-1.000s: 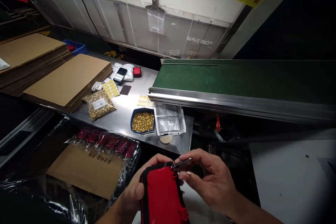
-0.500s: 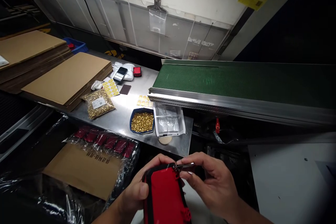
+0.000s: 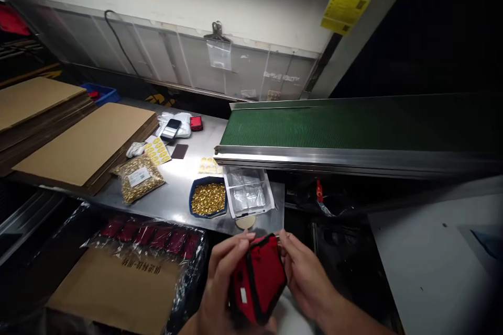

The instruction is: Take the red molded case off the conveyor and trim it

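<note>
My left hand grips a red and black plastic case low in the middle of the view, fingers wrapped round its left edge. My right hand closes on the case's upper right corner. The case is tilted, with a small white label showing on its side. A thin metal piece seen at that corner earlier is hidden or too blurred to make out. Just beyond the hands, a blue dish of small brass parts and a clear plastic tray rest on the steel table.
A green conveyor belt runs to the right. Flat cardboard stacks lie at left, with a bag of brass parts, yellow sticker sheets and a phone. A plastic-wrapped box of red cases stands at lower left.
The case has been turned and tilted in both hands, showing its side. The view has shifted up and to the right. The thin metal piece at its corner no longer shows.
</note>
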The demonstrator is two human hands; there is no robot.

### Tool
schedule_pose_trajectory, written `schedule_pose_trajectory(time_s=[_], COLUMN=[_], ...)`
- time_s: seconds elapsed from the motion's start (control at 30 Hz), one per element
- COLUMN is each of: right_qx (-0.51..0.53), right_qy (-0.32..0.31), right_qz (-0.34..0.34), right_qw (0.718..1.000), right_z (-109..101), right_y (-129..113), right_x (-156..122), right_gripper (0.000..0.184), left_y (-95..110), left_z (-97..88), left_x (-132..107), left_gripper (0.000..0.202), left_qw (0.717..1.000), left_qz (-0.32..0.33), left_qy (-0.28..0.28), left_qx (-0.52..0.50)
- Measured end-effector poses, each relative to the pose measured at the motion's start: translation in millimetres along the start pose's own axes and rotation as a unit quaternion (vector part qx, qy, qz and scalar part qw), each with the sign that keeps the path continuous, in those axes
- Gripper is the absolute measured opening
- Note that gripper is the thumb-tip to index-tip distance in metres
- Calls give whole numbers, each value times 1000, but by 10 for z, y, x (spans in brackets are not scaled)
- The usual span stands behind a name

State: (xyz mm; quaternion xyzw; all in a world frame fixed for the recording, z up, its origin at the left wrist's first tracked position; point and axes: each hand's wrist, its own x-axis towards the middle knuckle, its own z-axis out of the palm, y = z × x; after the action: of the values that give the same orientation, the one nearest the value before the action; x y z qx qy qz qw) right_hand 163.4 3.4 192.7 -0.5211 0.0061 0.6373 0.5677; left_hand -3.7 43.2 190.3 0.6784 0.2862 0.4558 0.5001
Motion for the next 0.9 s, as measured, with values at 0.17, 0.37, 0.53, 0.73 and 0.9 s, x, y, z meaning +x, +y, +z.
schedule_pose_trajectory(time_s=[0.17, 0.37, 0.53, 0.73, 0.9], right_qx=[31, -138, -178, -196, 25], right_qy=[32, -16, -90, -25, -21], right_qz=[-58, -213, -241, -309, -269], right_qw=[997, 967, 950, 930, 963], right_z=[151, -31, -91, -86, -260], right_y=[-9, -207, -167, -193, -505], right_x=[46, 105, 6, -17, 124], right_gripper=[55, 41, 33, 28, 14], left_y=[-14, 25, -123, -61, 47], left_z=[302, 166, 138, 273, 260], left_x=[-52, 115, 219, 252, 251], left_gripper=[54, 23, 40, 87, 105], left_qw=[987, 968, 939, 842, 910], left_qz=[111, -163, -290, -372, -318], left_qy=[111, 180, 94, -213, -173], left_qx=[-32, -62, -161, -328, -201])
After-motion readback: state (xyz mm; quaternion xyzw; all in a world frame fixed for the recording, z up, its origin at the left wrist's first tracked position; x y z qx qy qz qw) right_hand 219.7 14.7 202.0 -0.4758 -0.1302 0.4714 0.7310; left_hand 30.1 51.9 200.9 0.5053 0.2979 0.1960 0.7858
